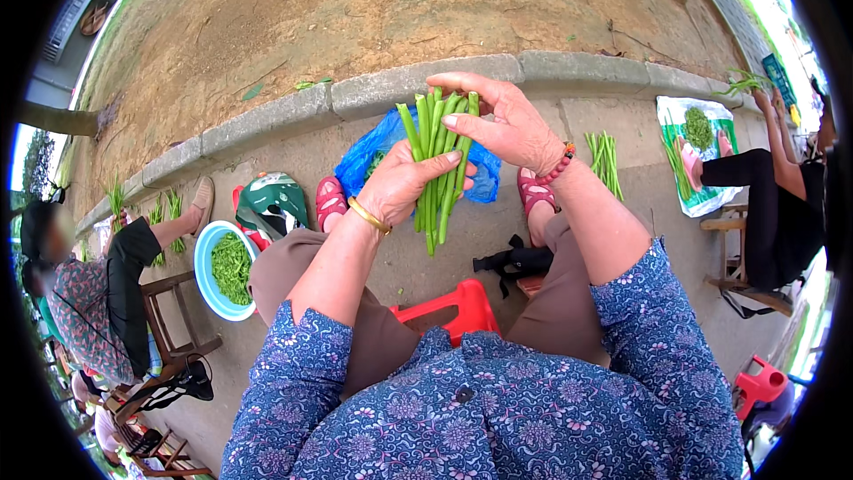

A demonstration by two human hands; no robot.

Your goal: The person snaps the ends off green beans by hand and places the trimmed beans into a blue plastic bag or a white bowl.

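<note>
A bunch of green vegetable stems [438,167] is gripped around its middle by my left hand [400,183], which has a gold bangle at the wrist. My right hand [496,117], wearing a red bead bracelet, is at the top of the bunch. Its thumb and fingers lie against the upper stem ends, around a stem on the right side. Behind the hands a blue plastic bag [373,143] lies on the pavement between my feet, with some green leaves inside. More loose stems [604,163] lie on the ground to the right.
A light-blue basin [203,260] of chopped greens [230,270] and a dark green bag [270,203] stand left. A stone kerb [426,80] runs ahead. Beneath me is a red plastic stool [466,303]. Seated people [86,307] are on both sides; a white-green sheet [716,180] lies right.
</note>
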